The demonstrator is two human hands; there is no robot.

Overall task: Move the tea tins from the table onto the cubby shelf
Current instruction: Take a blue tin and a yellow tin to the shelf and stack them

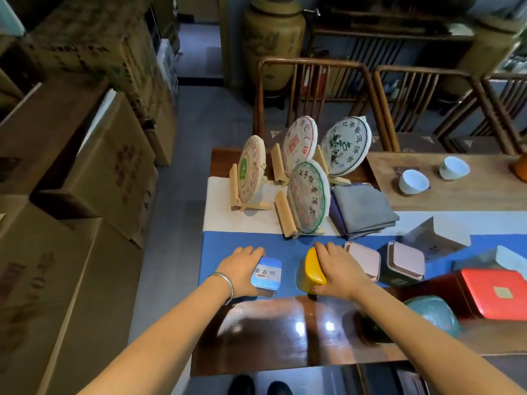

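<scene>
Two tins at lower centre: my left hand (242, 267) fingers clasp the blue tin (266, 276), right hand (338, 269) fingers wrap the yellow tin (312, 270), both ready to lift off the counter (273, 334).

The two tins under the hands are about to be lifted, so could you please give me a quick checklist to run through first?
1. Left hand grips the blue tin: ok, fingers curled over its far edge.
2. Right hand grips the yellow tin: ok, thumb on the near side, fingers over the top.
3. Lids seated: ok, both look closed.
4. Room to lift: ok for blue; the yellow tin sits close beside a pink-lidded tin.
5. Tea cake on its stand just behind the hands: ok, not touched.
6. Cubby shelf free: cannot tell, not in view.
</scene>
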